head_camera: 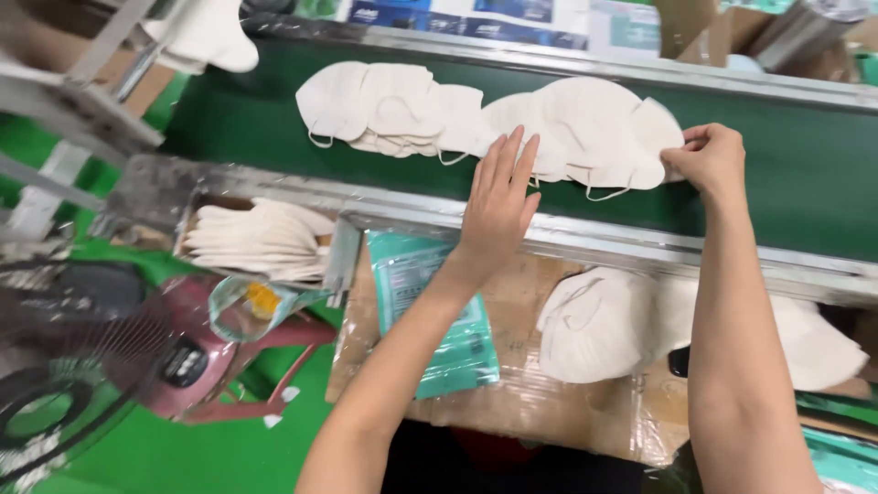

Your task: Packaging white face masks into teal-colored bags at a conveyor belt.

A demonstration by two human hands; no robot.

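A row of overlapping white folded face masks (430,114) lies on a dark green conveyor belt (786,174). My left hand (498,206) reaches over the belt's near metal rail, fingers straight and apart, fingertips touching the middle masks. At the right end of the row, my right hand (709,157) pinches the edge of the last mask (651,137).
Another heap of white masks (604,325) and teal packets (430,302) lie on a plastic-wrapped cardboard surface (540,402) below the rail. A metal tray holds stacked masks (261,240) at left. A fan (64,366) and a pink stool (229,357) stand on the green floor.
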